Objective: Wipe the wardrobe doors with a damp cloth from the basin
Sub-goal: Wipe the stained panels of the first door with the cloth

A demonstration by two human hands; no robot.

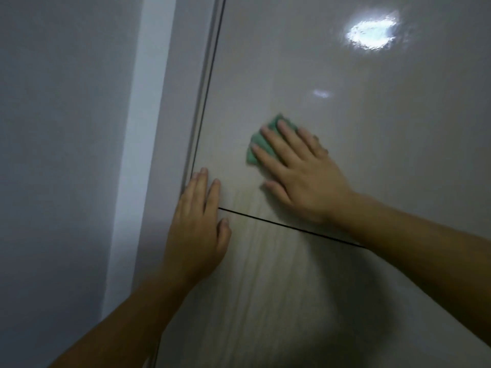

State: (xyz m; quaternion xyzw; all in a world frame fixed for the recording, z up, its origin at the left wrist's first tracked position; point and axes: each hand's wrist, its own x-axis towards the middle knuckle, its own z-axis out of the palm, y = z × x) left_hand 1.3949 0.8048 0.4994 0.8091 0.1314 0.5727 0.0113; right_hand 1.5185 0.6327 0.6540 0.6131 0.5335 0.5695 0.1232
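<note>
A glossy beige upper wardrobe door (345,102) fills most of the view, with a lower door (279,288) under a thin dark seam. My right hand (300,171) lies flat with straight, spread fingers on a green cloth (261,144) and presses it against the upper door. Most of the cloth is hidden under the fingers. My left hand (198,221) rests flat on the doors' left edge, across the seam, holding nothing.
A pale wardrobe side frame (186,102) and a lighter strip (143,128) run along the left. Beyond them is a grey wall (58,155). A ceiling light's reflection (372,33) glares on the upper door. My shadow darkens the lower door.
</note>
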